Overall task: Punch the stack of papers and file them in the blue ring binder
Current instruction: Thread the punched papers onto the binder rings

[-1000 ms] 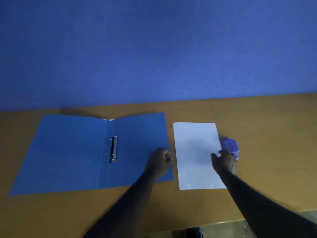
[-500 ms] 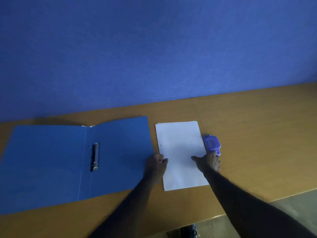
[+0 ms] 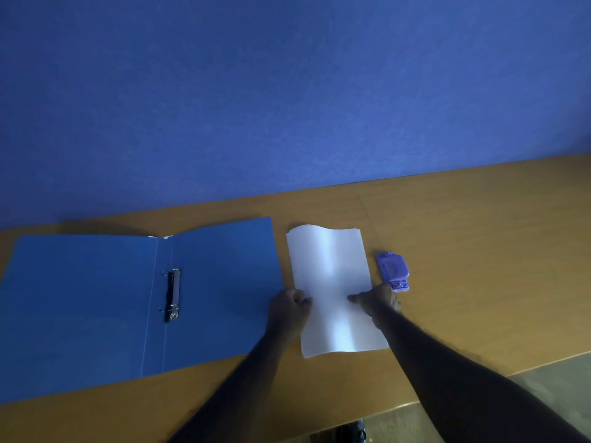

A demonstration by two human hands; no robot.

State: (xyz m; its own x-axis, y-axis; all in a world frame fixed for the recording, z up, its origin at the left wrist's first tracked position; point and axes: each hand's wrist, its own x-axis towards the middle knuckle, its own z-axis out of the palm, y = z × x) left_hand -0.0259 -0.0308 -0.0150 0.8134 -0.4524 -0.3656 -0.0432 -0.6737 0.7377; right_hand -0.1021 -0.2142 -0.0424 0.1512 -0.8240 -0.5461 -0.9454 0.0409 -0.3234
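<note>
While the white paper stack bows upward on the wooden desk, left hand and right hand pinch its side edges; open blue ring binder lies just left; purple hole punch just right.

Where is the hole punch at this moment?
In the head view, the purple hole punch lies on the wooden table, just right of the paper stack and beside the right hand.
</note>
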